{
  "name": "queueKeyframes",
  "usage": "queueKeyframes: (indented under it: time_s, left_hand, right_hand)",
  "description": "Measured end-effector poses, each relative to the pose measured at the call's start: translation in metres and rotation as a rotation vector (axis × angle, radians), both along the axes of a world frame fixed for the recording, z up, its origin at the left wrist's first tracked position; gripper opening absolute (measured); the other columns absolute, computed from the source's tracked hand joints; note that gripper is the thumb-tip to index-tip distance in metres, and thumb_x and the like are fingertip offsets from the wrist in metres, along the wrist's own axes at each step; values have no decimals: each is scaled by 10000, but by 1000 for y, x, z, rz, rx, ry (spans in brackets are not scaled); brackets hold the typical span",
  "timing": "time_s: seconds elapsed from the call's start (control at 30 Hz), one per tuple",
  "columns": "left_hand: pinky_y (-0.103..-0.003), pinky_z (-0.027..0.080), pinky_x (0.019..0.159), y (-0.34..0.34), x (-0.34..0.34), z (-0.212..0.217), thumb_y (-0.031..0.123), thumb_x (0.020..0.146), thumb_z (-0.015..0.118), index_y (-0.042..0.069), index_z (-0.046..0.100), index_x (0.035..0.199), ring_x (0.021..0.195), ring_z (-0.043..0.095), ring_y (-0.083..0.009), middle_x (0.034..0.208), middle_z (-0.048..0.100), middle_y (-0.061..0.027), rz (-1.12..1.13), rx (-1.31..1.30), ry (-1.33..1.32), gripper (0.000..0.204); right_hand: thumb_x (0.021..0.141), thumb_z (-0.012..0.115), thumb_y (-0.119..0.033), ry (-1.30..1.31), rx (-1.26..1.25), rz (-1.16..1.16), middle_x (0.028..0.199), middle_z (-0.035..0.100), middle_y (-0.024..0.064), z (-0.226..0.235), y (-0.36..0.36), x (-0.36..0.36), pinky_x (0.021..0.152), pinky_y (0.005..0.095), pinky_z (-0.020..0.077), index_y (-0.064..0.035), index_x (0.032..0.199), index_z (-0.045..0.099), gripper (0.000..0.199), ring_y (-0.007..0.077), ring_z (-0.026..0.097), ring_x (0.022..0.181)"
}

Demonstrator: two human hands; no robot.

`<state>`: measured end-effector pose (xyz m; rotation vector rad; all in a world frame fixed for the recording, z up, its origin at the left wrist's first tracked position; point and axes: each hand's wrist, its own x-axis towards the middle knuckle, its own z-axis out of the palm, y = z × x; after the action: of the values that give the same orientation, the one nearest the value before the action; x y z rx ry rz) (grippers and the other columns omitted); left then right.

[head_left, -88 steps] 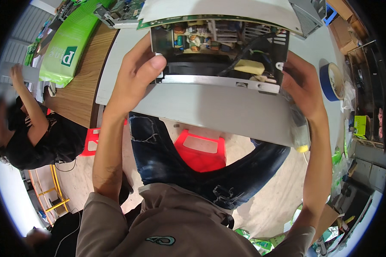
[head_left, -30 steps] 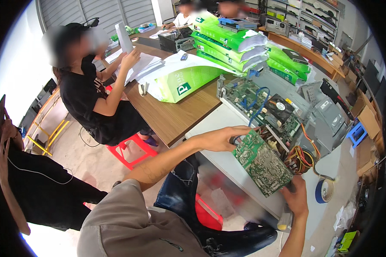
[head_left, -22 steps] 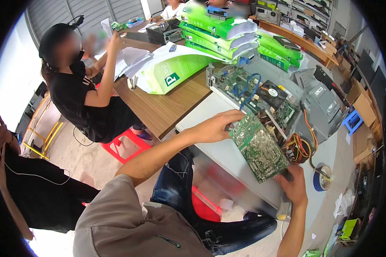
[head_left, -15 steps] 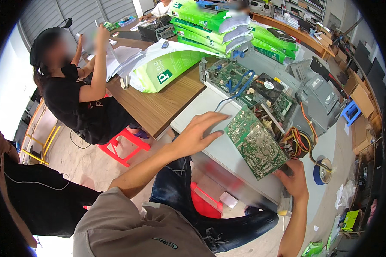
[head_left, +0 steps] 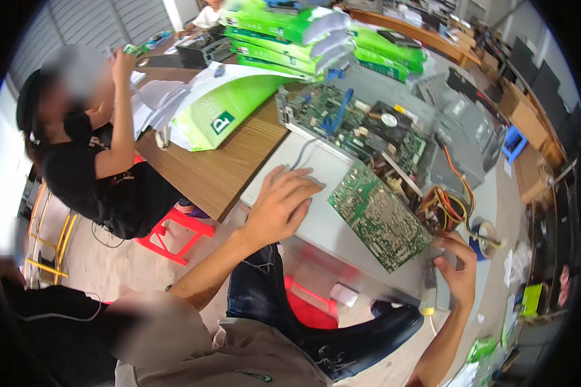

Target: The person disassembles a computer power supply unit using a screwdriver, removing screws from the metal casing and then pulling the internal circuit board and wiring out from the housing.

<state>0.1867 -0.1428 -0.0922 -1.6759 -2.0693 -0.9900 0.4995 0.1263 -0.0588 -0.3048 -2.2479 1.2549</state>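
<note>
My left hand [head_left: 281, 204] is open above the white tabletop [head_left: 326, 226], fingers spread, holding nothing. To its right lies a green circuit board [head_left: 382, 219], solder side up, tilted at the near edge of an opened computer case [head_left: 283, 106]. My right hand [head_left: 457, 263] is beside the board's lower right corner, its fingers bent and the thumb apart from them, with nothing visible between them. A bundle of coloured wires [head_left: 442, 205] runs out past the board's right side. Inside the case are a motherboard [head_left: 316, 106], a black fan [head_left: 388, 120] and a blue cable [head_left: 335, 116].
Stacked green-and-white bags [head_left: 277, 48] stand behind the case. Another bag [head_left: 206, 119] lies on the wooden table [head_left: 206, 174], where a person in black [head_left: 110, 174] sits at left. A roll of blue tape [head_left: 482, 238] is at the right, near a yellow-ended tool [head_left: 427, 303] at the table edge.
My left hand has drawn back left from the board. My right hand has let go of the board's lower corner and shifted slightly right. The whole view has shifted a little.
</note>
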Motion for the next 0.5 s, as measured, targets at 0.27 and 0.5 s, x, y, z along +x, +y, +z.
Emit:
queueKeyframes:
  time_s: [0.27,0.5]
  left_hand:
    - [-487,370,1135,3,0,-23,-20,849,645,51,734,1107,1256,594,-364,1165,714,-114,59,137,125,282]
    - [-445,409,1096,9,9,-32,-50,876,596,36,736,1093,1260,581,-350,1169,716,-100,89,192,147,272]
  right_hand:
    - [1032,630,-353,259,-6,-243,1068,675,210,-24,-21,148,930,521,518,12,1180,638,393,364,647,1014]
    - [1054,572,-337,455,-378,-430,1083,661,144,-104,-59,218,914,434,488,-31,1264,625,375,293,633,1020]
